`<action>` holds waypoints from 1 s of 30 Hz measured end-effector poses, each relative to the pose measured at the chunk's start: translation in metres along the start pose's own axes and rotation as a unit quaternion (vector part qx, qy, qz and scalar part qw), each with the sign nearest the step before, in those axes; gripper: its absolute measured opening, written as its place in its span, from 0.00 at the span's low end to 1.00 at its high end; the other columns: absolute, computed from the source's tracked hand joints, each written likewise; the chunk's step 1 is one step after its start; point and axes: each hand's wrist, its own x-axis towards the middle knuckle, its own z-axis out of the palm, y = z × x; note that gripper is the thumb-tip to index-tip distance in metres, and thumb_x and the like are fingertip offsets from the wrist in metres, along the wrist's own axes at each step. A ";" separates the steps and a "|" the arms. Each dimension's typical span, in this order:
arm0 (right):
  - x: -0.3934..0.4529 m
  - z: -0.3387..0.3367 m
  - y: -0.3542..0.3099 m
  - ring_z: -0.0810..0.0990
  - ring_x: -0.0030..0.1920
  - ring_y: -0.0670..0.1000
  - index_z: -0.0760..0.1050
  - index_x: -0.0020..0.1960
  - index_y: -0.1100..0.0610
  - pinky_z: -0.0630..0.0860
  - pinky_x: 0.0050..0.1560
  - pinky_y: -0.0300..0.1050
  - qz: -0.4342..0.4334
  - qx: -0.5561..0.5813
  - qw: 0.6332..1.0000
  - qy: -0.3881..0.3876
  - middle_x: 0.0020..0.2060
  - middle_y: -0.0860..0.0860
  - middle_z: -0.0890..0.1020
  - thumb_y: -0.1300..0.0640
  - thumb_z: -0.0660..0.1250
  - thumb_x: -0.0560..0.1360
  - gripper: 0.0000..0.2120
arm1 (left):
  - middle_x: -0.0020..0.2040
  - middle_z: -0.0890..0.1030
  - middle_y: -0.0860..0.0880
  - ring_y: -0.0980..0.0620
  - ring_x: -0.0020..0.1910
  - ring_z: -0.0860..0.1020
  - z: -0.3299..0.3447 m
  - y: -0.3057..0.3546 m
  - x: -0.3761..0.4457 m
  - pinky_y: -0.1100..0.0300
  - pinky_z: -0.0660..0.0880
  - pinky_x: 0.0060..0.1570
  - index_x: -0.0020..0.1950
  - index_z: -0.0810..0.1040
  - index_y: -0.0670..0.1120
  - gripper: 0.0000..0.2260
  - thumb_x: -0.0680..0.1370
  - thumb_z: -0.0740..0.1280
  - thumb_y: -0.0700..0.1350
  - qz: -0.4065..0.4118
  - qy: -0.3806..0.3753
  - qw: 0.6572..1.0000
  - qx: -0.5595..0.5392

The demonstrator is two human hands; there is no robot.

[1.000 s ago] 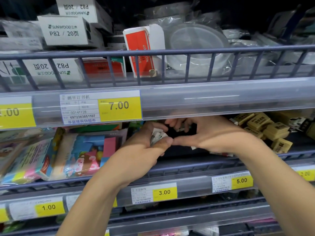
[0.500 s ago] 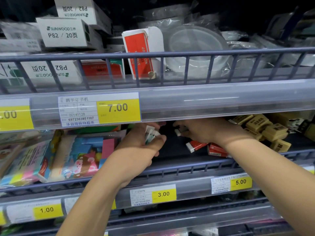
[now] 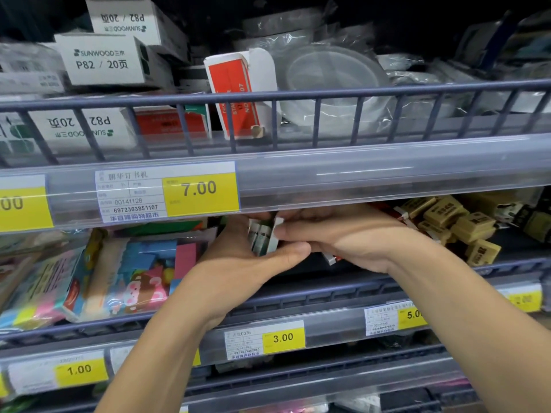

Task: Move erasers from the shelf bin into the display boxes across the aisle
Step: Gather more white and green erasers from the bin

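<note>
Single head cam, wide-angle, close to the shelf (image 3: 328,296), facing it straight on, tilted slightly down. The 7.00 price tag (image 3: 200,190) sits left of frame centre. No second view.

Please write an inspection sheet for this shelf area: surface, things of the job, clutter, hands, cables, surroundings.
Surface: grey shelf with a low front rail; price strip below it.
Job's things: small stack of erasers standing on edge in the left hand; tan erasers loose in the bin at the right.
Clutter: colourful packets lying to the left on the same shelf.
Hands: left hand cups the stack, thumb across its base; right hand pinches the stack's right side with its thumb.
Cables: nothing seen.
Surroundings: upper shelf holds white Sunwood boxes, a red and white box and wrapped plastic plates; yellow price tags read 7.00, 3.00, 1.00.
</note>
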 end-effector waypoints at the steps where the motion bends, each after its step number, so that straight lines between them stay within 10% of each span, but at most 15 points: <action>1: 0.001 0.003 0.000 0.84 0.49 0.45 0.82 0.56 0.62 0.79 0.45 0.35 0.000 0.019 1.000 0.005 0.51 0.55 0.86 0.57 0.74 0.75 0.12 | 0.44 0.82 0.72 0.74 0.42 0.79 0.001 -0.001 0.000 0.73 0.75 0.36 0.55 0.73 0.60 0.24 0.66 0.80 0.62 0.011 -0.004 1.000 -0.003; 5: 0.005 0.011 0.002 0.85 0.48 0.53 0.79 0.54 0.69 0.81 0.50 0.47 0.005 0.065 0.998 -0.009 0.50 0.63 0.84 0.59 0.76 0.71 0.18 | 0.41 0.81 0.72 0.70 0.37 0.79 0.002 -0.007 0.004 0.66 0.74 0.39 0.55 0.74 0.61 0.15 0.72 0.74 0.55 0.030 0.008 0.999 -0.011; 10: -0.003 -0.005 -0.006 0.83 0.48 0.46 0.81 0.54 0.51 0.78 0.50 0.37 0.037 -0.080 0.996 0.007 0.45 0.47 0.85 0.45 0.73 0.71 0.15 | 0.35 0.81 0.64 0.58 0.35 0.78 0.001 -0.013 0.007 0.57 0.76 0.37 0.51 0.75 0.67 0.13 0.68 0.70 0.57 0.007 0.003 0.999 -0.041; 13: -0.014 -0.038 -0.006 0.78 0.49 0.38 0.77 0.51 0.40 0.71 0.51 0.31 0.046 -0.330 0.936 0.113 0.45 0.36 0.80 0.46 0.68 0.78 0.02 | 0.32 0.79 0.62 0.50 0.34 0.75 0.001 -0.015 0.007 0.56 0.73 0.33 0.49 0.75 0.68 0.12 0.68 0.71 0.55 0.010 0.007 0.998 -0.057; 17: -0.024 -0.052 0.001 0.72 0.44 0.27 0.73 0.55 0.33 0.66 0.46 0.21 0.065 -0.462 0.883 0.042 0.46 0.29 0.74 0.51 0.69 0.78 0.13 | 0.29 0.78 0.60 0.52 0.29 0.72 0.002 -0.012 0.006 0.59 0.70 0.29 0.48 0.75 0.68 0.12 0.68 0.70 0.55 0.003 0.010 0.998 -0.064; 21: -0.015 -0.045 0.015 0.70 0.59 0.45 0.75 0.66 0.40 0.67 0.61 0.39 0.062 -0.578 0.814 0.012 0.60 0.40 0.74 0.48 0.68 0.77 0.17 | 0.29 0.77 0.60 0.52 0.28 0.70 0.003 -0.010 0.006 0.60 0.70 0.28 0.48 0.75 0.68 0.12 0.68 0.71 0.55 0.002 0.010 0.998 -0.069; 25: -0.016 -0.038 0.019 0.75 0.45 0.38 0.78 0.54 0.39 0.67 0.42 0.26 -0.004 -0.464 0.882 0.080 0.44 0.36 0.79 0.48 0.72 0.74 0.10 | 0.34 0.78 0.58 0.55 0.27 0.70 0.003 -0.010 0.005 0.61 0.70 0.27 0.52 0.77 0.61 0.12 0.73 0.76 0.52 0.004 0.018 0.996 -0.083; 30: -0.018 -0.010 0.006 0.84 0.38 0.44 0.82 0.43 0.49 0.77 0.39 0.34 -0.041 -0.183 0.975 0.117 0.37 0.45 0.86 0.41 0.73 0.70 0.12 | 0.38 0.80 0.55 0.57 0.28 0.72 0.000 -0.005 0.002 0.63 0.72 0.30 0.55 0.76 0.56 0.19 0.69 0.79 0.57 0.003 0.008 0.998 -0.065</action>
